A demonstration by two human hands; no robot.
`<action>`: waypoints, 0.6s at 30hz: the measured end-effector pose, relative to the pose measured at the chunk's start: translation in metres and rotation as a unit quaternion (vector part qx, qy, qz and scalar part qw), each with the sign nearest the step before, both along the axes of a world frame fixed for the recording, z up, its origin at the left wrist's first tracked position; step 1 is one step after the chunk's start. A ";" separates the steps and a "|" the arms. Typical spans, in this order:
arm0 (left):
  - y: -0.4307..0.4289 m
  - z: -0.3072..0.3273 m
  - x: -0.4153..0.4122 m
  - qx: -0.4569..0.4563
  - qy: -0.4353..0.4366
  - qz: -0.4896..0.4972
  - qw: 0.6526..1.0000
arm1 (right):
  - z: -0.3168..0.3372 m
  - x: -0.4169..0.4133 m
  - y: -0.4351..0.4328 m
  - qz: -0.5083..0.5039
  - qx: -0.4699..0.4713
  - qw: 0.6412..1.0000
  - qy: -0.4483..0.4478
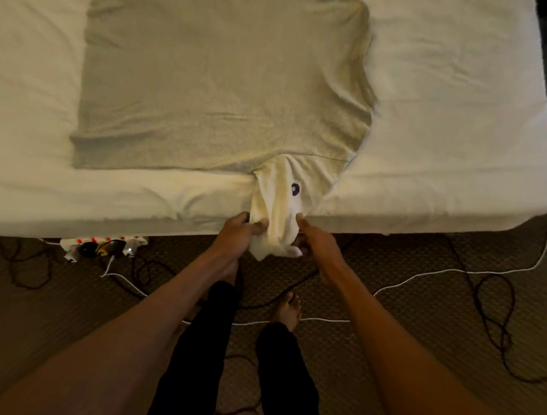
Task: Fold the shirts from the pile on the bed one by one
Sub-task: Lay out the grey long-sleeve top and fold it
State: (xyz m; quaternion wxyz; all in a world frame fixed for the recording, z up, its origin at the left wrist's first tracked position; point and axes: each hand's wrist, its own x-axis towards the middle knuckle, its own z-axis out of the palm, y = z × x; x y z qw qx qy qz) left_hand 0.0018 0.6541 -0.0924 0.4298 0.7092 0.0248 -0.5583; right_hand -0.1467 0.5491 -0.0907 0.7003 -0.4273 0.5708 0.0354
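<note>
Gripping a bunched cream shirt (276,214) with left grip (240,234) and right grip (314,242), fingers curled into the cloth, side by side. Just beyond the grips, hanging over the bed (445,124) edge and touching a grey shirt (219,75) spread flat there.

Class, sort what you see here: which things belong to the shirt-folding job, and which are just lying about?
Job: grey shirt, spread flat on the bed; cream garment at the bed's edge, gripped by the left hand and right hand.

Lying about: power strip, white cable and dark cables on the carpet.
</note>
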 end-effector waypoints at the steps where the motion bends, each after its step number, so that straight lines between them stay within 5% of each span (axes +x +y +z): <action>1: 0.001 0.005 0.004 0.005 0.013 0.012 1.000 | 0.002 0.000 -0.001 0.022 0.024 0.999 -0.004; 10: -0.001 0.036 0.035 -0.019 0.191 0.103 0.976 | 0.044 0.028 -0.004 0.091 0.169 0.970 -0.148; 18: -0.010 0.053 0.077 0.013 0.111 0.109 0.988 | 0.078 0.046 -0.008 0.186 0.283 0.921 -0.194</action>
